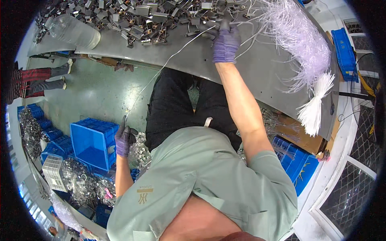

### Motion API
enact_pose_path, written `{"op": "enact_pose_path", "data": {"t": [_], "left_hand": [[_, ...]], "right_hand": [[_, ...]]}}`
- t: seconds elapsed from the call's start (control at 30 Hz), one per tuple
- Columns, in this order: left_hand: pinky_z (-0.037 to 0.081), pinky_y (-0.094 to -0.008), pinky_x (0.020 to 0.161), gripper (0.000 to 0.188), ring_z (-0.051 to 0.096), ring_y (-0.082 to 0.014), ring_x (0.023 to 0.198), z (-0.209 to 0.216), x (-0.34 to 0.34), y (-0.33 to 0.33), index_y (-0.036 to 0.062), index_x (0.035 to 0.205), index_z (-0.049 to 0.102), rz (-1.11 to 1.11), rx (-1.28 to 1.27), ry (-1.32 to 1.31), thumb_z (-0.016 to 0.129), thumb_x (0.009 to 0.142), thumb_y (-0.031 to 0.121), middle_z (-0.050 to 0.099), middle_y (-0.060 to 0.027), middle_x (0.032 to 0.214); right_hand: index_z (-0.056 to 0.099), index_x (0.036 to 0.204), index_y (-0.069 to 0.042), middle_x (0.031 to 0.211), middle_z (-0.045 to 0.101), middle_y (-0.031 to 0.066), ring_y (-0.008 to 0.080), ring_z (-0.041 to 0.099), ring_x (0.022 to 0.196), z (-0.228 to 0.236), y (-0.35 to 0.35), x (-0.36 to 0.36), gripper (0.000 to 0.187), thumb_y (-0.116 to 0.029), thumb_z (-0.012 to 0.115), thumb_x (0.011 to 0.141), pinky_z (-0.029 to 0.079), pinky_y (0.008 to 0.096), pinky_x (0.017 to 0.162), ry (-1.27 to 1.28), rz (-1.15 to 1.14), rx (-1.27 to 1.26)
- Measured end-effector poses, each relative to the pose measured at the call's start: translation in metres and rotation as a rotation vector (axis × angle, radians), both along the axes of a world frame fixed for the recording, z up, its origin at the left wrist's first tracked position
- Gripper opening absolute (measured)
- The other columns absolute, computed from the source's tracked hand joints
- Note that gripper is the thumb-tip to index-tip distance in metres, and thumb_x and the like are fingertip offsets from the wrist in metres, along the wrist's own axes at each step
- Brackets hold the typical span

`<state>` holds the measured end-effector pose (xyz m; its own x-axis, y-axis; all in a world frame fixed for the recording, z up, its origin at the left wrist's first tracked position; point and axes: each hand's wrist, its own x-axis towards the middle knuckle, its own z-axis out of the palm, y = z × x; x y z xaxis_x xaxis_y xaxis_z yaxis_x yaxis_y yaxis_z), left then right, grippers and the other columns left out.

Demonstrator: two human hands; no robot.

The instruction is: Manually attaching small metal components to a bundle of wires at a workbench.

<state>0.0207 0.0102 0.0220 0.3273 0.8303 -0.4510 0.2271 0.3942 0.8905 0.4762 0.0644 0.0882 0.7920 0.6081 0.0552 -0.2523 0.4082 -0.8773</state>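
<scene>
My left hand (124, 140), in a purple glove with dark fingers, is low beside my lap, closed on the end of a thin white wire (165, 64). That wire stretches up over the table edge to my right hand (226, 43). The right hand wears a similar purple glove and rests over the grey table (181, 60), its fingers bent around the wire; the fingertips are partly hidden. Small dark metal-cased parts with leads (148, 18) lie heaped just beyond it. More loose white wires (252, 36) run beside the right hand.
A big bundle of pale translucent strands (299, 40) with a white end (317, 104) hangs across the table's right side. At far left a clear plastic bottle (74, 32) lies on its side. Blue crates (91, 144) stand on the floor at left; another person's legs (48, 78) show nearby.
</scene>
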Motion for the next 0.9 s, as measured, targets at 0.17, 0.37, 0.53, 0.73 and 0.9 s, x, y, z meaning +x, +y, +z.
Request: {"op": "enact_pose_path", "data": {"t": [0.17,0.37,0.53,0.73,0.9], "left_hand": [[0.034,-0.0181,0.039,0.052,0.046,-0.0040,0.043,0.005,0.006,0.001,0.0083,0.136,0.037,-0.018,0.032,-0.016,0.052,0.091,0.030,0.062,-0.0044,0.067],[0.034,-0.0181,0.040,0.052,0.045,-0.0039,0.043,0.006,0.012,-0.001,0.0088,0.136,0.037,-0.024,0.041,0.002,0.053,0.091,0.031,0.062,-0.0041,0.067],[0.033,-0.0195,0.042,0.053,0.041,-0.0045,0.044,0.007,0.016,-0.001,0.0081,0.135,0.039,-0.012,0.041,-0.008,0.055,0.089,0.030,0.060,-0.0028,0.067],[0.034,-0.0183,0.040,0.054,0.046,-0.0042,0.044,0.009,0.020,0.001,0.0092,0.136,0.036,-0.064,0.099,0.013,0.052,0.091,0.034,0.062,-0.0033,0.067],[0.033,-0.0180,0.040,0.054,0.047,-0.0041,0.044,0.008,0.022,0.001,0.0092,0.136,0.037,-0.077,0.096,0.027,0.052,0.091,0.035,0.063,-0.0034,0.067]], "right_hand": [[0.044,0.101,-0.001,0.079,0.063,0.0146,0.0223,0.065,0.062,-0.001,-0.005,0.000,0.026,-0.025,0.050,0.092,0.051,0.0285,0.045,-0.028,-0.028,0.045],[0.041,0.097,-0.003,0.079,0.063,0.0147,0.0215,0.064,0.060,0.024,-0.017,-0.008,0.029,-0.030,0.050,0.092,0.052,0.0300,0.044,-0.053,-0.050,-0.033],[0.040,0.096,0.000,0.080,0.062,0.0169,0.0249,0.064,0.060,0.025,-0.020,-0.007,0.032,-0.031,0.048,0.092,0.054,0.0339,0.046,-0.052,-0.044,0.120],[0.040,0.096,0.000,0.080,0.062,0.0189,0.0274,0.064,0.060,0.034,-0.023,-0.003,0.031,-0.030,0.047,0.093,0.054,0.0339,0.048,-0.040,-0.075,0.108],[0.040,0.096,0.000,0.079,0.063,0.0198,0.0284,0.065,0.061,0.034,-0.027,0.001,0.028,-0.027,0.046,0.094,0.054,0.0333,0.048,-0.082,-0.082,0.129]]}}
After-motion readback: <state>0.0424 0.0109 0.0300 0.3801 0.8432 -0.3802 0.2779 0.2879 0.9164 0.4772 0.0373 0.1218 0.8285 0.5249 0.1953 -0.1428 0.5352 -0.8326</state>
